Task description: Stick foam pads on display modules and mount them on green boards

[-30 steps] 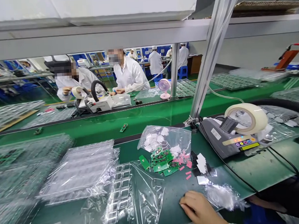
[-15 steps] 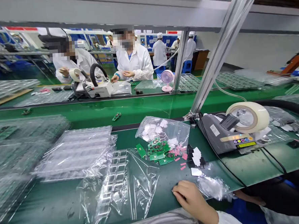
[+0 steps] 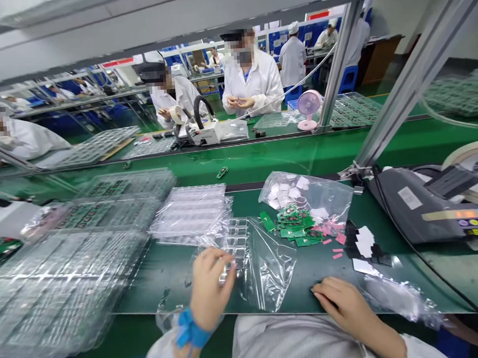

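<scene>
My left hand, with a blue wrist strap, is over a clear plastic tray in loose wrapping. Its thumb and fingers are apart, and I see nothing held. At the front edge of the bench my right hand rests with fingers curled together; no object shows in it. Beyond it lie a heap of small green circuit boards, pink strips and white pieces. Part of the heap sits on a clear bag with more white pieces inside.
Stacked clear trays fill the left side. A grey tape dispenser with a cable stands right, beside a metal post. Crumpled plastic lies near my right hand. Across the green belt, which carries a board, co-workers sit.
My view has swung left, so the bench items sit further right. My left hand has come into view above the clear tray. My right hand stays curled at the bench edge.
</scene>
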Demonstrator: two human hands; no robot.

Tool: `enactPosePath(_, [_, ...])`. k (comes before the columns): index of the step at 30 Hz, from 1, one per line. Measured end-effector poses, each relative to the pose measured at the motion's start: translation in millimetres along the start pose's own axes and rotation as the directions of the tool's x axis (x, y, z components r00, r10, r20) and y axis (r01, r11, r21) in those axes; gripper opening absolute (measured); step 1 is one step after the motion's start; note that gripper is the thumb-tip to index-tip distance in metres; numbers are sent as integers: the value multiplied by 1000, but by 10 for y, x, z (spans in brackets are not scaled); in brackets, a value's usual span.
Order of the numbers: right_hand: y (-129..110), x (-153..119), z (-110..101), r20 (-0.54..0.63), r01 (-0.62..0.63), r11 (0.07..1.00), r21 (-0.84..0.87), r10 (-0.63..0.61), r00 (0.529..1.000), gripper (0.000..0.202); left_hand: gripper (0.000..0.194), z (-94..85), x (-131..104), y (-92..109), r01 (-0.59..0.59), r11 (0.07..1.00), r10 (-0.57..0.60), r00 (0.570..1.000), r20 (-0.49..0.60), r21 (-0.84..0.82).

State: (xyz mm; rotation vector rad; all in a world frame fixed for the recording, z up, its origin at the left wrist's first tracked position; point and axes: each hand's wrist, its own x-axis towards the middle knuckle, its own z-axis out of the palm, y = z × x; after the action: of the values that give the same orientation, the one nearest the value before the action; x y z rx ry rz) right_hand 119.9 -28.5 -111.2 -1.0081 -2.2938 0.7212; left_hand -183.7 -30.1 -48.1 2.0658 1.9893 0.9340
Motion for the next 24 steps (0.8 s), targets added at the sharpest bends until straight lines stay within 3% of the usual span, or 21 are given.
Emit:
enactPosePath(5, [-325,370,87,142,53,993,102,-68,988,20,6,339,-109,-6,202,978,-205,977,57,59])
enactPosePath(8, [-424,559,218,206,57,988,147,-87,975,22,8,425,-93,14,286,958,-285,956,71,-6])
enactPosePath(12, [-389,641,358,228,12,985,172,-52,972,19,19,308,21,-100,373,911,-353,926,135,-178])
enactPosePath(17, [-353,638,349,227,-26,976,215,-23,974,19,42,-54,190,-241,488,804,-451,873,186,-339])
enactPosePath(20, [-430,637,213,187,-54,966,251,7,982,27,38,-227,224,-87,510,784,-448,859,246,-355])
enactPosePath(22, [-508,628,75,135,-67,958,280,30,990,35,32,-242,209,125,508,789,-365,840,402,-345])
enactPosePath(24, [-575,608,-73,73,-35,952,305,13,997,33,28,-167,183,364,513,774,-223,769,599,-371])
